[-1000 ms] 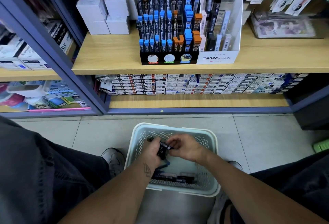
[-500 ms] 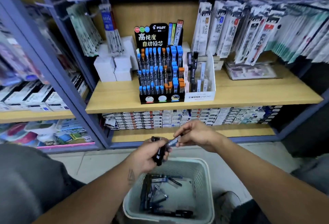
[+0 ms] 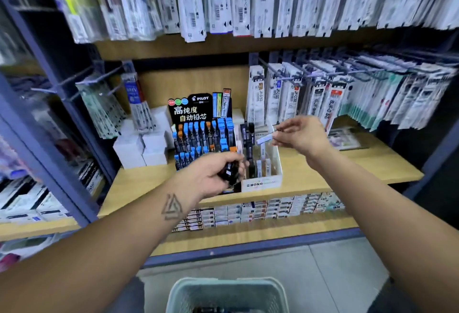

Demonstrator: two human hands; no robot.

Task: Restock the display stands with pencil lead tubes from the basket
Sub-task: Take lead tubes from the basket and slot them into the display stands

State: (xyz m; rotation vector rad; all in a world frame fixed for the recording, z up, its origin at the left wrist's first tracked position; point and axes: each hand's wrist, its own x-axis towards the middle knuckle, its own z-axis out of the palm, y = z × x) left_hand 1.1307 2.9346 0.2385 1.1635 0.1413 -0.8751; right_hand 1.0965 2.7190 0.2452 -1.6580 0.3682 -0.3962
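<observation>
My left hand (image 3: 213, 176) grips a bunch of black lead tubes (image 3: 229, 173) in front of the black Pilot display stand (image 3: 198, 138), which holds rows of blue- and orange-capped tubes. My right hand (image 3: 301, 136) pinches one pale lead tube (image 3: 265, 138) above the white Mono display stand (image 3: 263, 183), beside the Pilot stand on the wooden shelf (image 3: 347, 166). The pale green basket (image 3: 223, 288) sits on the floor at the bottom edge; its contents are mostly out of view.
White boxes (image 3: 141, 146) stand left of the Pilot stand. Packets of refills hang on hooks (image 3: 323, 96) behind and right of the stands. Small boxes (image 3: 260, 210) fill the shelf below. Blue shelf uprights (image 3: 49, 151) stand at the left.
Both hands rose from above the basket to shelf height. The right hand carried its tube over the Mono stand; the left brought its bunch before the Pilot stand. The view tilted upward.
</observation>
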